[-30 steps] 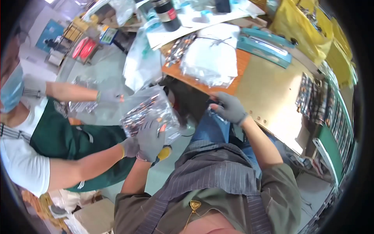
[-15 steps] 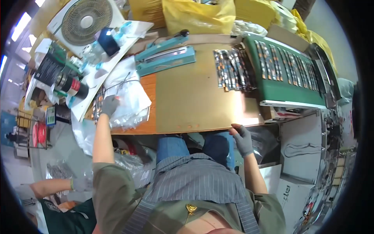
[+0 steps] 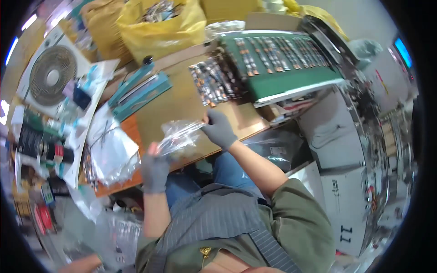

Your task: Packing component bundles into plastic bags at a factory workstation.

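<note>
Two gloved hands hold one clear plastic bag above the near edge of the wooden worktable. On the left, a heap of loose clear bags lies on the table, with a teal bar-shaped sealer beyond it. The left hand is closed around the bag's near left end, fingers curled and thumb up. The right hand pinches the bag's far right corner between thumb and fingertips, the other fingers bent. The bag hangs slack between them, in the air and touching nothing else. Small dark pieces lie in rows on the table just beyond the right hand, and further right more rows fill a green tray.

The film looks thin and slippery against glove fabric, so a light pinch could let one corner slide free. If the bag droops, it may brush the nearby rows and scatter them. Its contents cannot be made out; anything inside could spill from an open mouth over the table's near edge.
</note>
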`<action>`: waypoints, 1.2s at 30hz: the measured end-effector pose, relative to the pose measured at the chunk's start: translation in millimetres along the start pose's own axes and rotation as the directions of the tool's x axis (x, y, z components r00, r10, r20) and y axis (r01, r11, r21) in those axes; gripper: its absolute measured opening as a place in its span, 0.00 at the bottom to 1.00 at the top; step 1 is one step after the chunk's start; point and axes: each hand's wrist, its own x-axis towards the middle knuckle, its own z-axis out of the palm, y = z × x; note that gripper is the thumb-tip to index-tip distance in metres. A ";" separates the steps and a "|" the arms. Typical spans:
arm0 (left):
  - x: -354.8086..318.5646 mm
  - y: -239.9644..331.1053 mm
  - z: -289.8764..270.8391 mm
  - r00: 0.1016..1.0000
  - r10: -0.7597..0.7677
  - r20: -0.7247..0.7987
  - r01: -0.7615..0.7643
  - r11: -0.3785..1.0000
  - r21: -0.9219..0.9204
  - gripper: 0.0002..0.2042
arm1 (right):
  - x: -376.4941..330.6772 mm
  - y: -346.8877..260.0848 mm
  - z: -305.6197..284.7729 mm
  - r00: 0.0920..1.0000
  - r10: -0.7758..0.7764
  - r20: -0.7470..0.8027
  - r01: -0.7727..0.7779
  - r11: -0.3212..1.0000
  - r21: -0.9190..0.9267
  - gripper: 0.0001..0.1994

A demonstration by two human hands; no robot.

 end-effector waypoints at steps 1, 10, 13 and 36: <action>-8.3 3.3 -5.3 0.985 -0.051 0.165 0.057 0.998 -0.032 0.14 | 4.0 7.0 -4.5 0.995 0.094 0.028 -0.086 0.975 -0.204 0.13; 4.0 44.7 -39.9 0.915 0.346 0.208 -0.391 0.887 0.245 0.26 | 61.8 55.0 6.9 0.990 -0.034 0.140 0.070 0.962 -0.262 0.45; 58.8 37.2 -96.9 0.870 0.380 0.314 -0.487 0.569 0.662 0.23 | 113.3 26.0 -15.5 0.998 0.006 0.055 0.030 0.768 -0.639 0.55; 234.7 -108.7 -31.0 0.812 0.365 0.455 -0.475 -0.039 0.879 0.36 | 168.5 92.2 -359.2 0.562 -0.389 -0.730 -0.447 0.600 -0.664 0.34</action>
